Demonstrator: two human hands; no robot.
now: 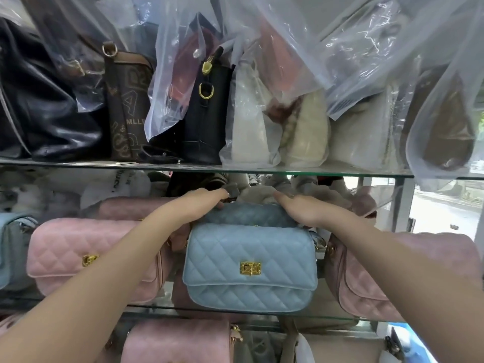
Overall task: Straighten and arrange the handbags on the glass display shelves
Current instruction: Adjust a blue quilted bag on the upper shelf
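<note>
A light blue quilted handbag point(250, 265) with a gold clasp stands upright at the front of the middle glass shelf point(146, 309). Both my hands lie on its top edge. My left hand point(203, 204) grips the left top corner, its fingertips curled behind the bag. My right hand point(297, 209) rests on the right top corner, fingers reaching over toward the back. A pink quilted handbag point(91, 258) stands to the left, partly behind my left forearm. Another pink handbag point(366, 279) stands to the right, partly hidden by my right arm.
The upper glass shelf point(288, 169) carries black, brown and cream bags, several in clear plastic covers point(366, 61) that hang low. Wrapped bags crowd the back of the middle shelf. A pale blue bag point(10, 252) sits at the far left. A pink bag point(178, 341) lies on the shelf below.
</note>
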